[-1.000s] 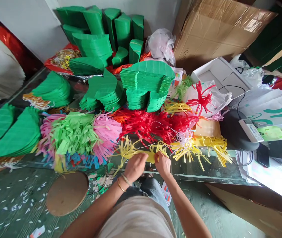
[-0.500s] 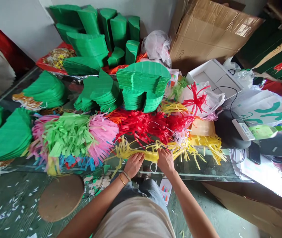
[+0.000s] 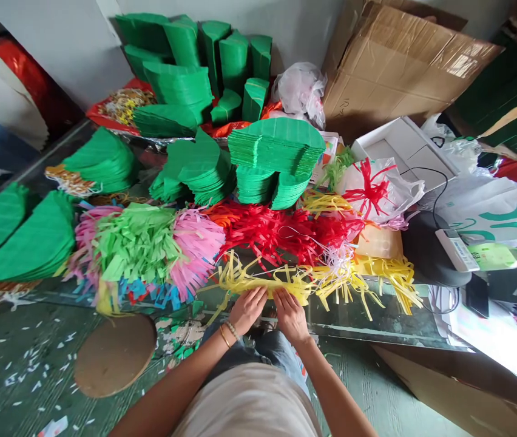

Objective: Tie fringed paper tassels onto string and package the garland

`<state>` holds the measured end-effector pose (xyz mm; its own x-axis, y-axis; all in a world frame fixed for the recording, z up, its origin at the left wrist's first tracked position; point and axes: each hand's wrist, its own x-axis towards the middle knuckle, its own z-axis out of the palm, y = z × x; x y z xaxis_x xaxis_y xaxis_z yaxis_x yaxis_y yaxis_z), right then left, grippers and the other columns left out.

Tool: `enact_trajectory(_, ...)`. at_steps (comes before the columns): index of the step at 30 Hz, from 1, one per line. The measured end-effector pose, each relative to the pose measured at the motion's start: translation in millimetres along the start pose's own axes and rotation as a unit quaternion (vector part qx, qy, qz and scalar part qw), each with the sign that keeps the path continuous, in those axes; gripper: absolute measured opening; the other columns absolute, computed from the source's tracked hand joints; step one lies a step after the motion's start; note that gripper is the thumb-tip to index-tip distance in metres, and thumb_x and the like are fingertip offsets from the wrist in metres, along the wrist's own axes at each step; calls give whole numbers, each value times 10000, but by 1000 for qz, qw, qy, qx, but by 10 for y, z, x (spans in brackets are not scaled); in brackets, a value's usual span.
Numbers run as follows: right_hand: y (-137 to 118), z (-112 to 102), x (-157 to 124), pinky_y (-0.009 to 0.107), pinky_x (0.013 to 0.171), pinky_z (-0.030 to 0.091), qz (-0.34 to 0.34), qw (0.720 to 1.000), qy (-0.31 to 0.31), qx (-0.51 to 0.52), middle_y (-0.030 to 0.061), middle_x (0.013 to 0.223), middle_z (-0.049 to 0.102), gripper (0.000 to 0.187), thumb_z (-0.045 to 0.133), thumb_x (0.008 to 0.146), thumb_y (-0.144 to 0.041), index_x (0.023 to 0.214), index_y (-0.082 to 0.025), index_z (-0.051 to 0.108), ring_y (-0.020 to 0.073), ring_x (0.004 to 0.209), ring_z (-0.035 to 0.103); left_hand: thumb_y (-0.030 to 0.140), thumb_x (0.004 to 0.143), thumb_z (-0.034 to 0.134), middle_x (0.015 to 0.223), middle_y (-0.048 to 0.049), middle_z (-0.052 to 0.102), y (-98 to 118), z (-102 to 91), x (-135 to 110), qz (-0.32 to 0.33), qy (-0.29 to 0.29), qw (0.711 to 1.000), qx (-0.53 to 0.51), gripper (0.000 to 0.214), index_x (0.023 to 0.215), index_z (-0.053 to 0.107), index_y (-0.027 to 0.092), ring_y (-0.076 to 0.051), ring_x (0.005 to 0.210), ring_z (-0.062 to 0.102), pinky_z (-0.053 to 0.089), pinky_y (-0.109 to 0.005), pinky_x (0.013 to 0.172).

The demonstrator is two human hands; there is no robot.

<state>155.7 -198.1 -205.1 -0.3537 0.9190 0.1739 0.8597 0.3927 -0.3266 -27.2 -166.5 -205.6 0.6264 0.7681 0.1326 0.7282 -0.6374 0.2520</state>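
Observation:
A yellow fringed strip (image 3: 258, 284) lies along the front edge of the table, its loose ends spreading to both sides. My left hand (image 3: 248, 311) is on its near edge, fingers close together and bent over it. Beside it, my right hand (image 3: 291, 315) grips the same edge with its fingers together. Both thumbs are mostly hidden. Just beyond the strip lies a heap of red fringe (image 3: 267, 233). More yellow fringe (image 3: 390, 276) lies to the right, with white string (image 3: 338, 255) near it.
Light green fringe (image 3: 135, 240) and pink fringe (image 3: 198, 240) are heaped at left. Stacks of green cut sheets (image 3: 277, 145) stand behind. A black rounded object (image 3: 429, 255), a white box (image 3: 399, 145) and a cardboard box (image 3: 404, 67) are at right. A round stool (image 3: 115, 355) stands below.
My right hand has come down and left, closer to my left hand. The white string loop that hung between the hands is out of sight. The view has shifted slightly.

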Motion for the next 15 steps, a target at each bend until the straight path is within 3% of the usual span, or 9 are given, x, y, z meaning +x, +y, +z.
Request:
enact_trajectory(7,248,-104,97,335,826,409,105,994,23,21,66,1015,690,223,492,935,-140,918,-208,703,205,936,598,144,944,475,1010,-68,722,-155,-220,95,-85,37,996,3,198,1014,649,206,-225,927,655,494,-387,842)
enact_trajectory(15,318,-85,368,308,741,381,192,981,-4,6,58,885,606,244,498,961,-257,781,-205,655,202,831,561,182,951,467,823,-57,691,-249,-257,249,-169,76,982,39,166,959,630,208,-254,835,628,414,-434,845)
